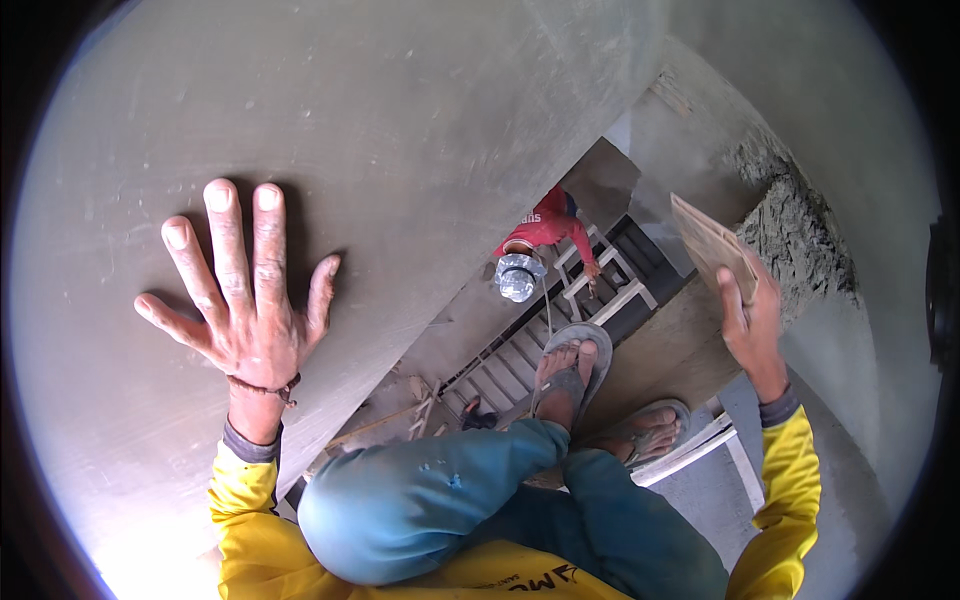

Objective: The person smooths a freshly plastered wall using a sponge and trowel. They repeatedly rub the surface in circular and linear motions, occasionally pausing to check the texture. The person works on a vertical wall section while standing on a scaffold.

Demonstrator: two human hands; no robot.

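Note:
My left hand [250,290] lies against a smooth grey plastered wall [420,120], its fingers spread and nothing in it. A dark cord bracelet [265,388] circles that wrist. On the right, my right hand [750,325] grips a thin, flat, tan-brown piece [712,240] with straight edges. It may be a board or folded sheet; its exact kind does not show. The piece is tilted, with its far end up and to the left. Beyond this hand is a patch of rough grey mortar [795,235] on another surface.
My sandalled feet [570,375] rest on a narrow plank [650,340] high up. Below, a gap opens down to a lower level, with a wooden ladder-like frame [500,370]. A person in red with a patterned cap [520,277] is down there beside a wooden stand [625,298].

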